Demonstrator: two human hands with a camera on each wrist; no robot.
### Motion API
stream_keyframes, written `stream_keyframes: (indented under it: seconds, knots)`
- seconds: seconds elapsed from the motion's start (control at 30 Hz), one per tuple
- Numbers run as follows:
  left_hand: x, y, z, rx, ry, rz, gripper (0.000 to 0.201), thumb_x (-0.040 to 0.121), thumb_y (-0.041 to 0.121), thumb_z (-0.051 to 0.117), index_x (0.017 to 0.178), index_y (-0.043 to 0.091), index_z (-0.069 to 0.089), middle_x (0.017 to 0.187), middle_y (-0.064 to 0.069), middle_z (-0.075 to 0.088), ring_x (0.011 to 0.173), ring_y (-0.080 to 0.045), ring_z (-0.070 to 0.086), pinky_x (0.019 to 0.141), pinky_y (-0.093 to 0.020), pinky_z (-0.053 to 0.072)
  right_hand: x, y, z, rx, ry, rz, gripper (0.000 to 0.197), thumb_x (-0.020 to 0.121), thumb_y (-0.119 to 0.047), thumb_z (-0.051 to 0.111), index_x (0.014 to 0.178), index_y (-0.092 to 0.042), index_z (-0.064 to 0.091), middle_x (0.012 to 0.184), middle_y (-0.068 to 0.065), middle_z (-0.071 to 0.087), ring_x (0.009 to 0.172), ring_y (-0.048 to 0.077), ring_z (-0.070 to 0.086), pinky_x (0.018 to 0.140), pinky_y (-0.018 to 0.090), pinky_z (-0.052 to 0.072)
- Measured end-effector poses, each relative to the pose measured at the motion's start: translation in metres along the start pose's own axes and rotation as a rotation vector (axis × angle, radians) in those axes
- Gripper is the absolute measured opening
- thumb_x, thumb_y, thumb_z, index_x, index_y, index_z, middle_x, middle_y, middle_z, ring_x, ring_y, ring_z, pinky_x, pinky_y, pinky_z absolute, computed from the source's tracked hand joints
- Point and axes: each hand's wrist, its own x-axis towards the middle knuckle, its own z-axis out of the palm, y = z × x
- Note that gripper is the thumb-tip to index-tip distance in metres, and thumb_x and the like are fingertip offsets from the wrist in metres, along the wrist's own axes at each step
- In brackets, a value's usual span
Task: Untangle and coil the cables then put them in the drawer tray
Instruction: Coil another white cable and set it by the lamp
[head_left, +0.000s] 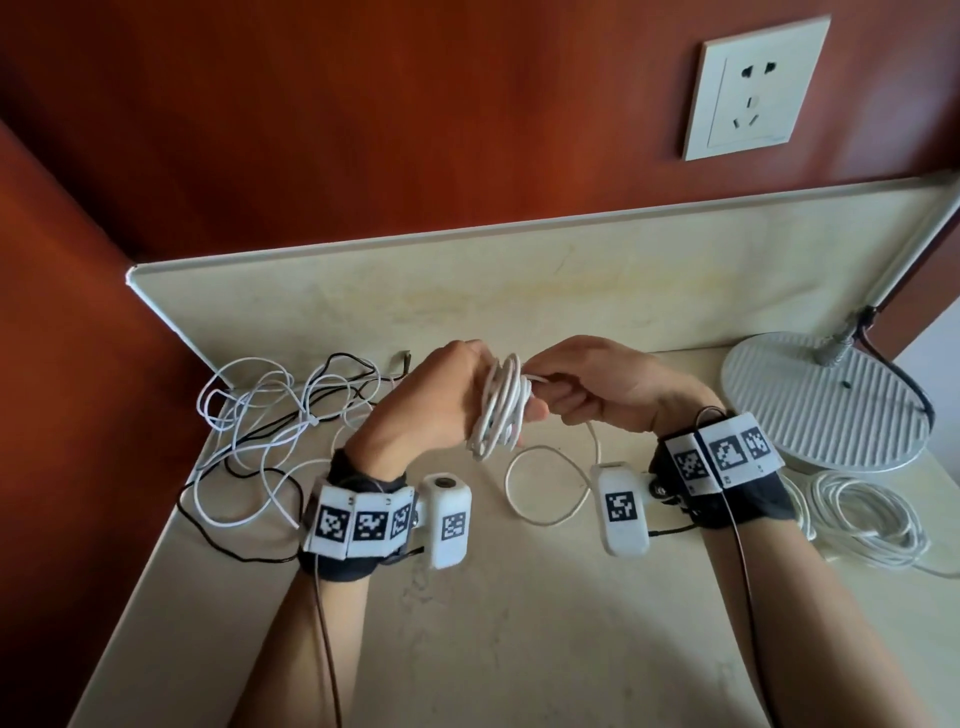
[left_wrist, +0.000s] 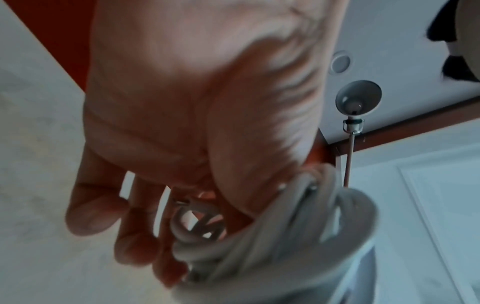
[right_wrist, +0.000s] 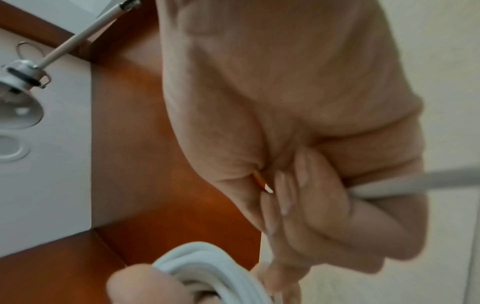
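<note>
White cable coil (head_left: 500, 405): seen in the head view held above the table (head_left: 519, 597), its loops wound around the fingers of the left hand (head_left: 431, 400). The free strand is gripped in the curled fingers of the right hand (head_left: 597, 387), and a slack loop (head_left: 545, 486) is trailed from there onto the table. Only in this view are recorded: a tangle of white and black cables (head_left: 275, 431) at the left, a second coiled white cable (head_left: 865, 514) at the right, beside a round lamp base (head_left: 826, 400), and a wall socket (head_left: 756, 88). No drawer tray is shown in any view.

Left wrist view: the left hand (left_wrist: 182, 102) is shown from the palm side, fingers loosely extended, with the coil (left_wrist: 272, 246) looped over them. A lamp head (left_wrist: 358, 98) is seen overhead.

Right wrist view: the right hand (right_wrist: 298, 144) is closed as a fist around the strand (right_wrist: 415, 183); the coil (right_wrist: 207, 269) lies just beside it, touched by a fingertip of the other hand. The picture is blurred.
</note>
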Motion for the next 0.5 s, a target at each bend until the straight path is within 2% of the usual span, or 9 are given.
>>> stream_keyframes:
  seconds: [0.07,0.13,0.2,0.23,0.3,0.4,0.5]
  knots:
    - [0.0,-0.005,0.003,0.355,0.074,0.035,0.002,0.088,0.018,0.076,0.088,0.016,0.075,0.088,-0.006,0.074,0.082,-0.026,0.072,0.078,-0.044,0.061,-0.002,-0.002,0.002,-0.048,0.063,-0.002,0.062,0.107,-0.011,0.042,0.05,-0.023,0.063,0.066,-0.001,0.028,0.06,0.014,0.018,0.054,0.029,0.011]
    - [-0.001,-0.007,0.007,0.472,0.166,0.016,0.019,0.086,0.043,0.075,0.082,0.024,0.081,0.081,0.002,0.073,0.076,-0.021,0.07,0.075,-0.035,0.058,-0.004,-0.003,0.002,-0.103,0.148,-0.017,0.053,0.107,-0.011,0.043,0.061,-0.021,0.067,0.062,-0.002,0.034,0.056,0.013,0.023,0.05,0.027,0.016]
    - [0.001,-0.006,0.014,0.564,0.246,-0.008,0.034,0.088,0.048,0.072,0.073,0.017,0.075,0.067,0.0,0.065,0.071,-0.029,0.067,0.069,-0.032,0.051,-0.007,-0.005,0.002,-0.133,0.214,-0.029,0.035,0.107,-0.013,0.046,0.08,-0.011,0.069,0.059,-0.004,0.038,0.053,0.013,0.027,0.048,0.025,0.021]
    - [0.005,-0.009,0.018,0.554,0.276,-0.012,0.039,0.086,0.051,0.072,0.07,0.016,0.072,0.062,0.0,0.062,0.068,-0.03,0.067,0.062,-0.031,0.048,-0.008,-0.007,0.003,-0.156,0.233,-0.04,0.032,0.107,-0.014,0.047,0.084,-0.009,0.067,0.058,-0.005,0.039,0.052,0.012,0.029,0.048,0.024,0.023]
    - [0.015,-0.015,0.025,0.48,0.349,-0.029,0.037,0.087,0.047,0.071,0.068,0.015,0.07,0.06,0.0,0.061,0.066,-0.031,0.067,0.054,-0.031,0.044,-0.009,-0.008,0.008,-0.232,0.271,-0.067,0.033,0.108,-0.016,0.047,0.081,-0.009,0.065,0.056,-0.005,0.045,0.05,0.01,0.033,0.048,0.024,0.028]
    - [0.026,-0.026,0.031,0.397,0.399,-0.028,0.04,0.093,0.026,0.064,0.056,0.017,0.051,0.055,0.003,0.051,0.062,-0.036,0.061,0.052,-0.032,0.035,-0.008,-0.01,0.015,-0.311,0.365,-0.083,0.034,0.107,-0.022,0.049,0.08,-0.011,0.066,0.058,-0.006,0.055,0.05,0.008,0.043,0.051,0.024,0.036]
    - [0.029,-0.032,0.029,0.297,0.458,0.026,0.041,0.092,0.025,0.063,0.054,0.016,0.052,0.05,0.004,0.049,0.056,-0.032,0.059,0.05,-0.03,0.033,-0.008,-0.011,0.019,-0.299,0.389,-0.11,0.034,0.107,-0.026,0.05,0.081,-0.012,0.065,0.058,-0.01,0.053,0.054,0.009,0.043,0.052,0.024,0.037]
